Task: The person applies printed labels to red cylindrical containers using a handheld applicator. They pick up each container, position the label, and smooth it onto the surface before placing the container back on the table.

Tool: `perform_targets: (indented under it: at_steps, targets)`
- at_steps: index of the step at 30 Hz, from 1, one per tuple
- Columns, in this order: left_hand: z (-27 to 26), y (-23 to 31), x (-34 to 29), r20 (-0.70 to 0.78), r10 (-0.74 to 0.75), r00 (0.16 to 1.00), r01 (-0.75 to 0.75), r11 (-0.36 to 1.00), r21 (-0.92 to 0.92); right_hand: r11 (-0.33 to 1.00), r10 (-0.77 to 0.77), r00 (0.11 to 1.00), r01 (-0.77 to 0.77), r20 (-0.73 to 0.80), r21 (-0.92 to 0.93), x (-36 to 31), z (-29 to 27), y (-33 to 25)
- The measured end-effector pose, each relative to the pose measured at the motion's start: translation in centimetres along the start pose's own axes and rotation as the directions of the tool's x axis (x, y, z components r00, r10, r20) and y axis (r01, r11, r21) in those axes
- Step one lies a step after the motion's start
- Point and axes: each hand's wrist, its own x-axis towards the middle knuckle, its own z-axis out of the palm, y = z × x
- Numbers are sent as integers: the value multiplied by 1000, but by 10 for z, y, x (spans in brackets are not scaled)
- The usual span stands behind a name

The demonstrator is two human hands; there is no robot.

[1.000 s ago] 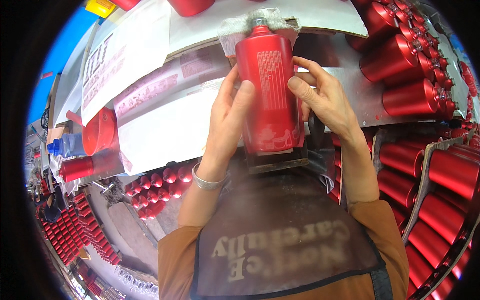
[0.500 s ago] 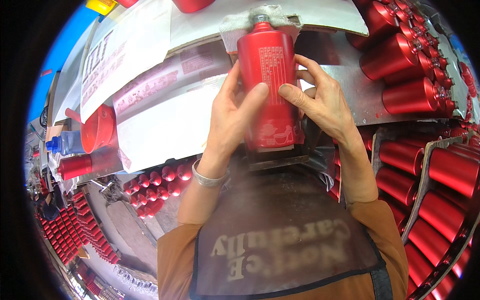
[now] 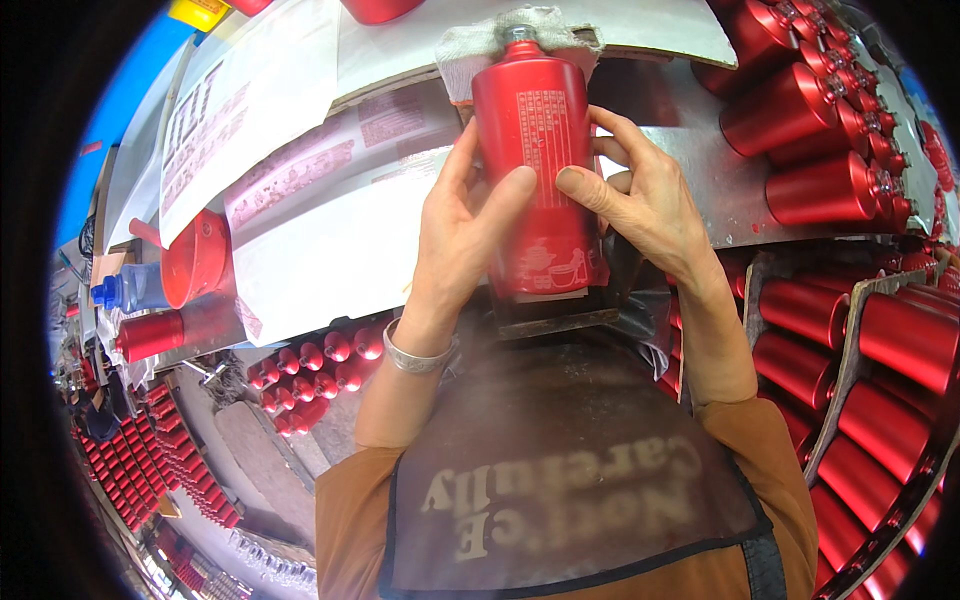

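A red bottle (image 3: 532, 130) with pale printed text and a pale drawing lies before me, its clear-topped neck pointing away. My left hand (image 3: 466, 215) wraps its left side, thumb pressed on the front face. From the other side my right hand (image 3: 640, 195) grips it, thumb also on the front and fingers along the edge. The neck rests at a white cloth (image 3: 468, 50) on the far side. Under the bottle's near end is a dark stand (image 3: 555, 322), mostly hidden by the bottle.
White printed sheets (image 3: 330, 230) cover the table on the left, beside a red scoop-like container (image 3: 195, 260) and a blue-capped clear bottle (image 3: 130, 290). Red bottles (image 3: 780, 115) lie stacked at the right. More fill racks (image 3: 845, 270) at the lower right.
The bottle and both hands have barely moved. The pale print on the bottle's front looks slightly sharper now.
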Motion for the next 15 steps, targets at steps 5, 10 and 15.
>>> perform_targets:
  at_steps: [5, 10, 15]
  targets:
    - [0, 0, 1, -10, 3, 1000, -3, 1000, 8, 1000, 0, 1000, -1, 12, 22, 0, -2, 1]
    - [0, -1, 0, -4, -7, 1000, 7, 1000, -17, 998, 29, 999, -30, 22, 49, 0, -2, 6]
    - [-1, -1, 1, -4, -24, 1000, 24, 1000, -1, 996, 46, 998, -49, 40, 78, 3, -6, 8]
